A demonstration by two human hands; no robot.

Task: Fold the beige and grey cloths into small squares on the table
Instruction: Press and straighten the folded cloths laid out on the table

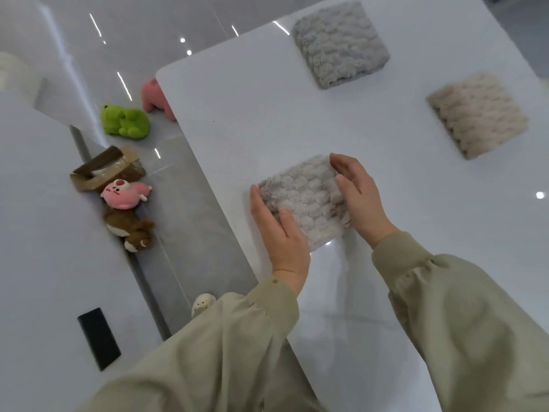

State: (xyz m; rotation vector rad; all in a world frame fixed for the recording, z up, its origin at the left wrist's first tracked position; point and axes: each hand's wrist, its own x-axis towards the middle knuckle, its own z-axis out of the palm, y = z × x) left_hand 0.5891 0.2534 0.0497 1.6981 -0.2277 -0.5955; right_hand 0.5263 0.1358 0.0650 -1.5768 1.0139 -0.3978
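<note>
Fluffy pale grey folded cloth (303,200) lies on the glossy white table (252,114). Left hand (282,233) and right hand (362,200) press its nine and three o'clock sides, fingers straight.

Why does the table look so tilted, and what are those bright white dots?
Head view: the wide-angle lens skews the table. Also in the head view, the dots are lamp glare on the glossy tabletop and floor, and the nearest cloth is evenly lit and slightly soft.

One wide-angle camera on the person's head looks forward and steeply down onto the white bench (297,123), whose edge runs slantwise. It sits near, the left hand (277,233) and right hand (361,197) close below, the floor (193,188) at left.
</note>
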